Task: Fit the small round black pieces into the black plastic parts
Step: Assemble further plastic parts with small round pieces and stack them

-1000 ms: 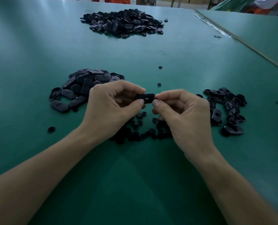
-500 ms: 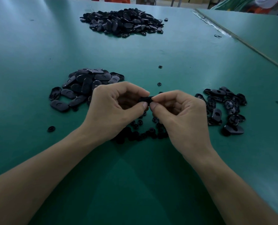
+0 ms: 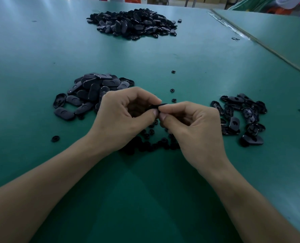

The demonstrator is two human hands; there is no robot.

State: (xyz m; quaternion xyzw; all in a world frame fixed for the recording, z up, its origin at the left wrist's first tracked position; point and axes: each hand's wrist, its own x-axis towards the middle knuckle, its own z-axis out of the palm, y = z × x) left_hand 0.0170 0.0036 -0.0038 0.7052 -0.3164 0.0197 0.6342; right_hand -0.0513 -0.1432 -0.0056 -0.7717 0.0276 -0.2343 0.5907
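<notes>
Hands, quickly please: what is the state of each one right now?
Left hand: closed, pinching the black plastic part.
Right hand: closed, pinching the other end of the same part.

The single head-worn camera looked forward and down, close above the flat green counter (image 3: 40, 50) and both forearms.

Bare forearms (image 3: 49, 183) converge from below. The left hand (image 3: 121, 120) and right hand (image 3: 196, 132) meet at the fingertips, thumbs and forefingers pinching one part (image 3: 160, 105) between them, other fingers curled.
</notes>
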